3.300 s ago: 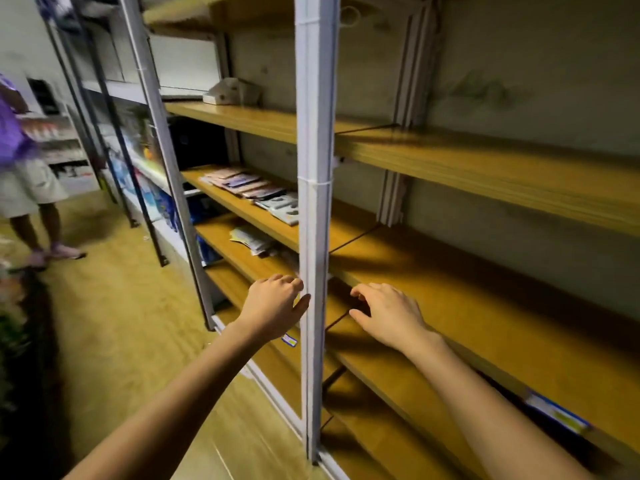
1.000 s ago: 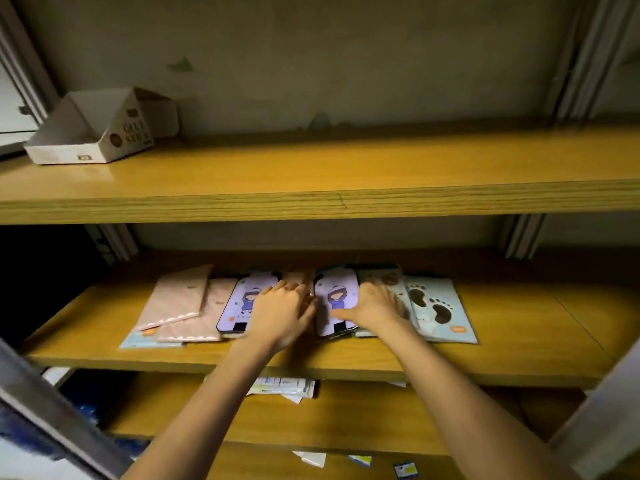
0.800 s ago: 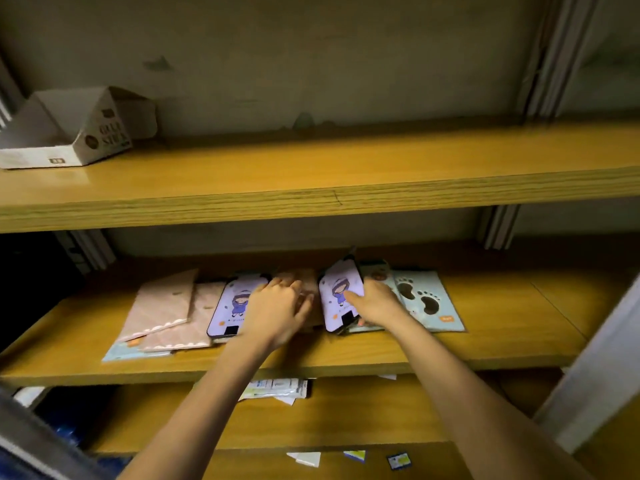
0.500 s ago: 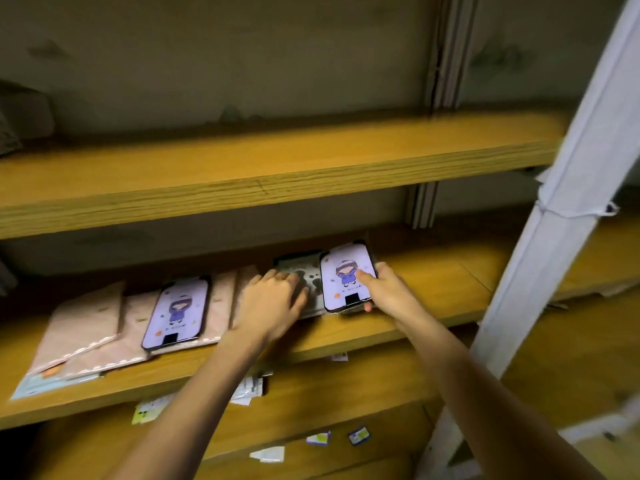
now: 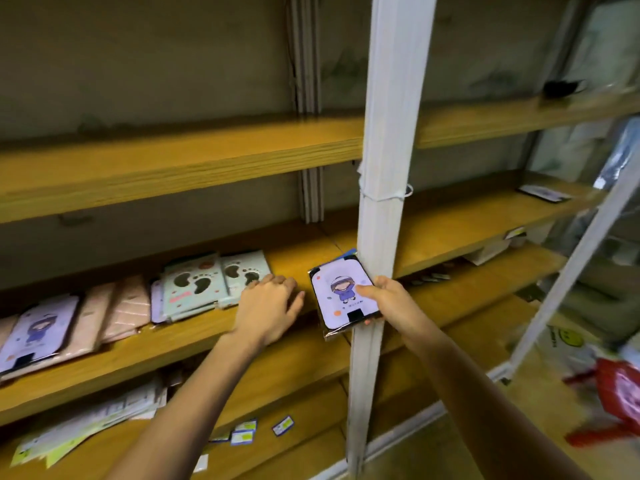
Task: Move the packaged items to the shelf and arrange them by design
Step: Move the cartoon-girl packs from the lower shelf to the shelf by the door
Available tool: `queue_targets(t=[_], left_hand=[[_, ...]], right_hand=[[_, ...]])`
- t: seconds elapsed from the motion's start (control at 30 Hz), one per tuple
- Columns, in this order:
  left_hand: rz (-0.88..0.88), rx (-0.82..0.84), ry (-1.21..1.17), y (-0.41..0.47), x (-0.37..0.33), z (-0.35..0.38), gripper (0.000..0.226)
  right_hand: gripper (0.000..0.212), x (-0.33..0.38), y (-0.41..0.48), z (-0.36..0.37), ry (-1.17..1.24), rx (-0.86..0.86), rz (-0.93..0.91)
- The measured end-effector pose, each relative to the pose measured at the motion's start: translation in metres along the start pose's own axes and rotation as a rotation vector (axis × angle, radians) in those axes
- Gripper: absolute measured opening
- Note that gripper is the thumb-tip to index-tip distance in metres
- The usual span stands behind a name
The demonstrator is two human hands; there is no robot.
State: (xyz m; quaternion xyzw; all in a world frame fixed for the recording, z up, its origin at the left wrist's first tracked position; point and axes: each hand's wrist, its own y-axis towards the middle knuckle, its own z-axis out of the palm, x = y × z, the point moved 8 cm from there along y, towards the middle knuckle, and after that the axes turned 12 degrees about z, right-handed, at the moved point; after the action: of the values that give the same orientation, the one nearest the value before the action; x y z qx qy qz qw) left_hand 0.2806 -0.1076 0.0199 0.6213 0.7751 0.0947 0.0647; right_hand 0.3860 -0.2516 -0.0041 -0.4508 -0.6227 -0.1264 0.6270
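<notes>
The right hand (image 5: 388, 299) pinches a flat lilac packet printed with a small cartoon girl (image 5: 341, 296), thumb on its face and fingers behind, lifted clear off the front edge of the middle wooden shelf (image 5: 194, 344) and just beside the white metal upright post (image 5: 381, 202). The left hand (image 5: 268, 306) rests palm-down on that shelf with fingers together, holding nothing.

To its left lie pale green packets with dark footprint marks (image 5: 201, 284), then pink scalloped packets (image 5: 114, 311), then another lilac cartoon-girl packet (image 5: 33, 332) at the far left end. I'd judge the sorting barely half done: the designs sit in overlapping, skewed heaps, and the held packet has yet to join a matching group.

The post stands squarely in the path toward the right-hand bay. A dark-edged packet (image 5: 543, 194) lies alone on the far right shelf (image 5: 450, 230). Loose papers (image 5: 93, 424) and small blue-bordered labels (image 5: 244, 432) litter the lower shelf (image 5: 294, 362).
</notes>
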Motion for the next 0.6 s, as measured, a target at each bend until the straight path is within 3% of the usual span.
queue_targets(t=[0.2, 0.47, 0.6], left_hand=[[-0.018, -0.009, 0.000, 0.012, -0.065, 0.007, 0.036], [0.075, -0.086, -0.050, 0.072, -0.190, 0.016, 0.034], [0.092, -0.079, -0.054, 0.083, -0.198, 0.025, 0.034]], right_hand=[[0.006, -0.029, -0.022, -0.058, -0.100, 0.097, 0.017], [0.017, -0.061, -0.025, -0.207, -0.031, -0.044, 0.002], [0.020, -0.064, -0.023, -0.220, -0.009, -0.067, 0.001]])
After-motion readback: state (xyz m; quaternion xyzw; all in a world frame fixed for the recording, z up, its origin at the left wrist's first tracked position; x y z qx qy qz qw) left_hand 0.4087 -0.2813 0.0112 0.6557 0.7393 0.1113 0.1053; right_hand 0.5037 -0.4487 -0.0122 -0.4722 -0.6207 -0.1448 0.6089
